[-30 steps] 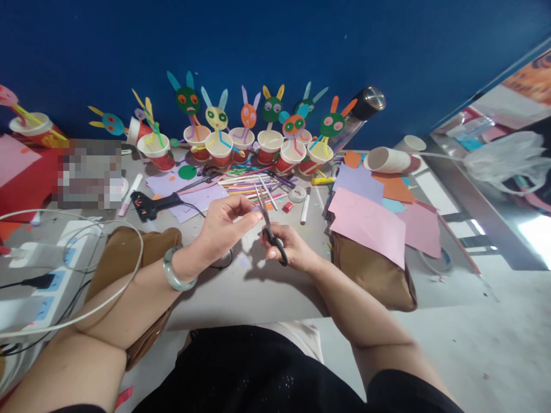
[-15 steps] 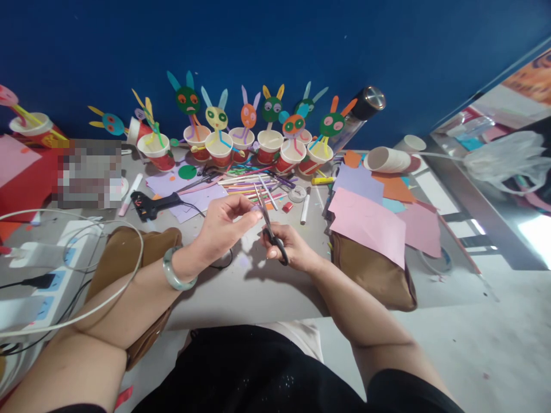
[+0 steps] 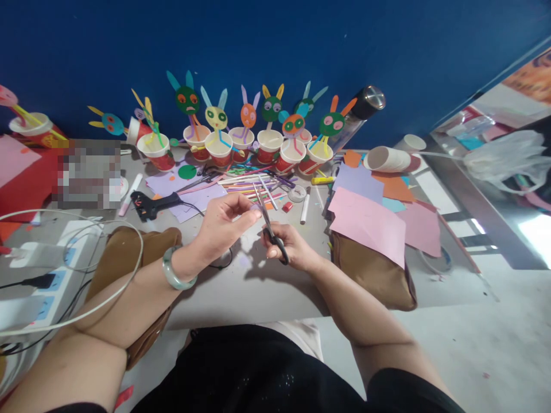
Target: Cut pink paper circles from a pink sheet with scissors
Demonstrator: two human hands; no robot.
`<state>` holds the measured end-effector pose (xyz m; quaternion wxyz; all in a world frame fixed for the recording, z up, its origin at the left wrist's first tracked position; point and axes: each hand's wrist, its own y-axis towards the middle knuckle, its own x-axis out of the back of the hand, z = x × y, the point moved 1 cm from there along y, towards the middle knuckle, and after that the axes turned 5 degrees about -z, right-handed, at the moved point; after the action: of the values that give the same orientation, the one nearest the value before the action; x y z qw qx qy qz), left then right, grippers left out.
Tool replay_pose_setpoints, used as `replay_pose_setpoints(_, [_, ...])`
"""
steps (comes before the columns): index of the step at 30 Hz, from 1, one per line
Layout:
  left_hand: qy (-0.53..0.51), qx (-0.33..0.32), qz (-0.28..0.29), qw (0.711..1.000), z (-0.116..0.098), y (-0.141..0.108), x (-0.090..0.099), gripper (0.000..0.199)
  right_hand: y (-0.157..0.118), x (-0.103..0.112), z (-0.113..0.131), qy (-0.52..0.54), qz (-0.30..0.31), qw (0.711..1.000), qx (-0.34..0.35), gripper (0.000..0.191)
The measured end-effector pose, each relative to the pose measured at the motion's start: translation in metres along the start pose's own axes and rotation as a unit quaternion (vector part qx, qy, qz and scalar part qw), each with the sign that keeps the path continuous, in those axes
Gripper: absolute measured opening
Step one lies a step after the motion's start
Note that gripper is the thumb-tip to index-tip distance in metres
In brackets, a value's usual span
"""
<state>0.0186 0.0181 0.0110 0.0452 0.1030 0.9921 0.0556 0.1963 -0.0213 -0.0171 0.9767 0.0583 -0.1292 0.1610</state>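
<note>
My left hand (image 3: 229, 225) is closed in a pinch on a small piece of purple paper (image 3: 255, 207), most of it hidden by the fingertips. Black-handled scissors (image 3: 275, 241) are in my right hand (image 3: 289, 248), fingers wrapped at the handles. Their blades point up and away from me, slightly parted, right beside the pinched paper. Both hands are above the grey table (image 3: 258, 295). Behind them lies a heap of colourful sticks (image 3: 247, 186).
Paper cups (image 3: 218, 150) with paper bunny figures line the blue wall. A black glue gun (image 3: 155, 203) lies left, near a power strip (image 3: 64, 269). Coloured paper sheets (image 3: 368, 221) cover a brown pouch (image 3: 374, 281) at right. A marker (image 3: 305, 205) lies behind my right hand.
Hardly anything differs. My hands, the purple paper and the scissors stay in almost the same place, with only a very slight shift.
</note>
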Motion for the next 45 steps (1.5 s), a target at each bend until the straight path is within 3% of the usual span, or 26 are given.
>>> replay_pose_setpoints(24, [-0.017, 0.006, -0.02, 1.0, -0.0056, 0.0003, -0.0007, 0.014, 0.0003, 0.0002, 0.0001, 0.009, -0.001, 1.0, -0.012, 0.072])
replay_pose_setpoints(34, [-0.016, 0.005, -0.005, 1.0, -0.0011, 0.0002, 0.0012, 0.023, -0.0005, -0.0005, -0.001, 0.001, -0.005, 1.0, -0.006, 0.072])
replay_pose_setpoints(45, [-0.004, -0.002, 0.002, 1.0, -0.0013, 0.0004, 0.0004, 0.016, -0.0011, -0.0009, -0.0002, 0.018, 0.026, 0.999, 0.001, 0.07])
